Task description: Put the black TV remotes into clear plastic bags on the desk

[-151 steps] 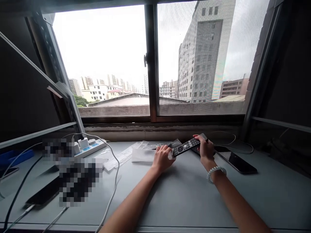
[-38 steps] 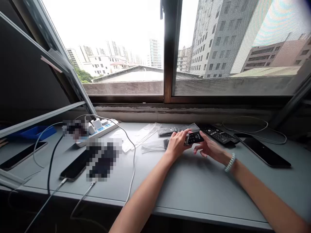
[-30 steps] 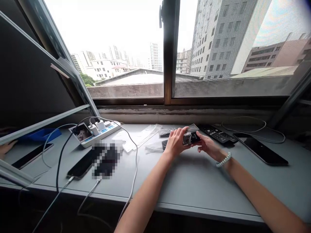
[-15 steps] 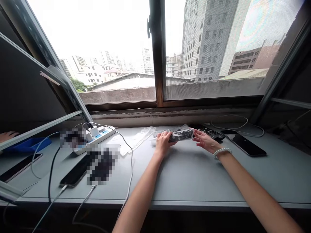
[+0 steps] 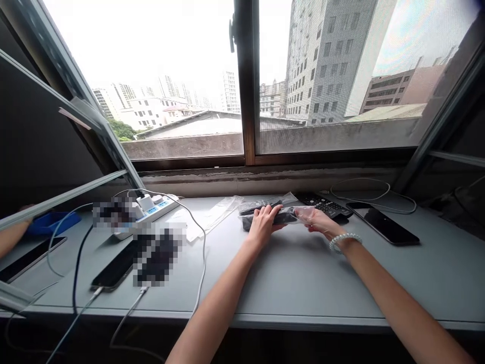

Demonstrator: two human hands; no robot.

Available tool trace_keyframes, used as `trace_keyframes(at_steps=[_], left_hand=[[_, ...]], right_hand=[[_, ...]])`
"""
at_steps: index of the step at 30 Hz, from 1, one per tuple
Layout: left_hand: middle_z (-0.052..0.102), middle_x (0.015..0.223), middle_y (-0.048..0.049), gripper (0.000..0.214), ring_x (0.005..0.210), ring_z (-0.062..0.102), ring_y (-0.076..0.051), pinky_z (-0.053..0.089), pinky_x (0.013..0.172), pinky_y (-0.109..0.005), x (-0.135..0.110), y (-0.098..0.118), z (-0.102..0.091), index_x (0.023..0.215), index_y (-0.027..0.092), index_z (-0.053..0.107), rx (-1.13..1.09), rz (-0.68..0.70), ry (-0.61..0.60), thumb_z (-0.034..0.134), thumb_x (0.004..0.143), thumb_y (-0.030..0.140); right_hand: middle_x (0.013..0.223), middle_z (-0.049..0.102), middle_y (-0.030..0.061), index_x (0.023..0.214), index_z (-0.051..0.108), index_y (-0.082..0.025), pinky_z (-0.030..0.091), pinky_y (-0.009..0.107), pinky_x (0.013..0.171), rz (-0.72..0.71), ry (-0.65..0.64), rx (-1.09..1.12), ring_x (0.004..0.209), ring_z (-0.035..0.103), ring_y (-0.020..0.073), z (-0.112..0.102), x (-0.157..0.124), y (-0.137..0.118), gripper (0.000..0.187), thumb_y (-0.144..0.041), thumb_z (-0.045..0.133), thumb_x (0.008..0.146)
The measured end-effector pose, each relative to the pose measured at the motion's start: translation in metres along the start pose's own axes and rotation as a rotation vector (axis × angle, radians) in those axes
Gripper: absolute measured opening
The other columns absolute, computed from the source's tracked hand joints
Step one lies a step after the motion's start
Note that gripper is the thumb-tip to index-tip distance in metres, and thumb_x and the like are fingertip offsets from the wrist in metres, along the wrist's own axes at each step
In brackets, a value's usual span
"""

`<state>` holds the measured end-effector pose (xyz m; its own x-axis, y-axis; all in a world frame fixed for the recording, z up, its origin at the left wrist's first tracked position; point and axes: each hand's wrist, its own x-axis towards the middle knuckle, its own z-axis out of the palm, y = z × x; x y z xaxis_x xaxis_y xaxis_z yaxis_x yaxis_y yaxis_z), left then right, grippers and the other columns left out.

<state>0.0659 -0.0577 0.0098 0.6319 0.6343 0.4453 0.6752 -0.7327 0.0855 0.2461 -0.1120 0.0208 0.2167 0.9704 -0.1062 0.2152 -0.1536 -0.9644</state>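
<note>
A black remote control inside a clear plastic bag [image 5: 285, 216] lies lengthwise across the far middle of the grey desk [image 5: 288, 283]. My left hand [image 5: 264, 223] is closed over its left end. My right hand [image 5: 317, 222], with a bead bracelet on the wrist, pinches the bag's right end. Another bagged remote [image 5: 254, 206] lies just behind, and a bare black remote [image 5: 323, 204] rests to the right of my hands.
A phone [image 5: 383, 223] and a looped cable [image 5: 359, 191] lie at the right. Empty clear bags [image 5: 212, 216], a white power strip [image 5: 151, 208] with chargers, cables and another phone [image 5: 112, 272] fill the left. Another person's arm [image 5: 9, 236] shows at the far left edge.
Five seconds ago I held a bare remote in both hands. Since then it has gone into the clear bag, and the bagged remote has sunk onto the desk.
</note>
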Motion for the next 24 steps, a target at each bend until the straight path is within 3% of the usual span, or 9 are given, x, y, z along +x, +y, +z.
trace_keyframes(at_steps=[4, 8, 12, 14, 18, 22, 24], left_hand=[[0.054, 0.104, -0.0051, 0.054, 0.1, 0.05, -0.022, 0.037, 0.088, -0.036, 0.001, 0.002, 0.008, 0.131, 0.025, 0.035, 0.001, -0.032, 0.005, 0.052, 0.083, 0.045], [0.049, 0.118, -0.0099, 0.058, 0.114, 0.044, -0.024, 0.035, 0.095, -0.039, -0.002, 0.007, 0.015, 0.133, 0.023, 0.029, -0.044, -0.102, 0.012, 0.053, 0.083, 0.042], [0.037, 0.133, -0.0182, 0.059, 0.131, 0.026, -0.032, 0.027, 0.102, -0.048, -0.008, 0.017, 0.018, 0.135, 0.016, 0.024, -0.049, -0.274, 0.042, 0.048, 0.085, 0.036], [0.037, 0.133, -0.0208, 0.057, 0.131, 0.025, -0.034, 0.025, 0.102, -0.051, -0.01, 0.025, 0.019, 0.134, 0.013, 0.025, -0.055, -0.359, 0.059, 0.045, 0.087, 0.037], [0.042, 0.129, -0.0208, 0.05, 0.129, 0.029, -0.035, 0.023, 0.102, -0.058, -0.015, 0.042, 0.022, 0.129, 0.015, 0.036, -0.055, -0.388, 0.089, 0.04, 0.088, 0.043], [0.035, 0.139, -0.019, 0.055, 0.133, 0.016, -0.039, 0.016, 0.102, -0.063, -0.019, 0.051, 0.023, 0.131, 0.017, 0.039, -0.023, -0.339, -0.043, 0.037, 0.087, 0.049], [0.027, 0.145, -0.0141, 0.059, 0.135, 0.009, -0.038, 0.011, 0.104, -0.062, -0.019, 0.051, 0.02, 0.136, 0.022, 0.035, -0.008, -0.311, -0.108, 0.032, 0.087, 0.055]], right_hand=[[0.062, 0.057, -0.0003, 0.102, 0.064, -0.018, 0.037, 0.018, 0.043, -0.046, 0.064, 0.051, 0.049, 0.043, 0.0069, 0.004, 0.002, 0.0, 0.041, -0.037, 0.069, 0.066], [0.075, 0.063, 0.0034, 0.101, 0.063, -0.017, 0.043, 0.018, 0.043, -0.061, 0.128, 0.069, 0.054, 0.054, 0.0087, 0.004, 0.007, 0.002, 0.036, -0.018, 0.067, 0.065], [0.081, 0.065, 0.0049, 0.098, 0.062, -0.018, 0.045, 0.018, 0.041, -0.082, 0.128, 0.112, 0.06, 0.061, 0.0126, 0.002, 0.015, 0.011, 0.031, -0.013, 0.061, 0.067], [0.083, 0.066, 0.0053, 0.1, 0.061, -0.018, 0.047, 0.02, 0.043, -0.098, 0.151, 0.106, 0.065, 0.063, 0.0148, 0.001, 0.019, 0.016, 0.031, -0.015, 0.058, 0.069], [0.088, 0.067, 0.0077, 0.104, 0.061, -0.017, 0.052, 0.027, 0.056, -0.144, 0.297, 0.019, 0.073, 0.063, 0.0172, -0.004, 0.027, 0.022, 0.032, -0.016, 0.053, 0.073], [0.1, 0.065, 0.0086, 0.106, 0.062, -0.016, 0.048, 0.033, 0.082, -0.26, 0.458, -0.131, 0.086, 0.061, 0.0173, -0.011, 0.03, 0.027, 0.036, -0.012, 0.05, 0.071], [0.103, 0.063, 0.009, 0.105, 0.063, -0.015, 0.046, 0.034, 0.086, -0.335, 0.507, -0.263, 0.087, 0.06, 0.0176, -0.011, 0.03, 0.029, 0.036, -0.013, 0.048, 0.072]])
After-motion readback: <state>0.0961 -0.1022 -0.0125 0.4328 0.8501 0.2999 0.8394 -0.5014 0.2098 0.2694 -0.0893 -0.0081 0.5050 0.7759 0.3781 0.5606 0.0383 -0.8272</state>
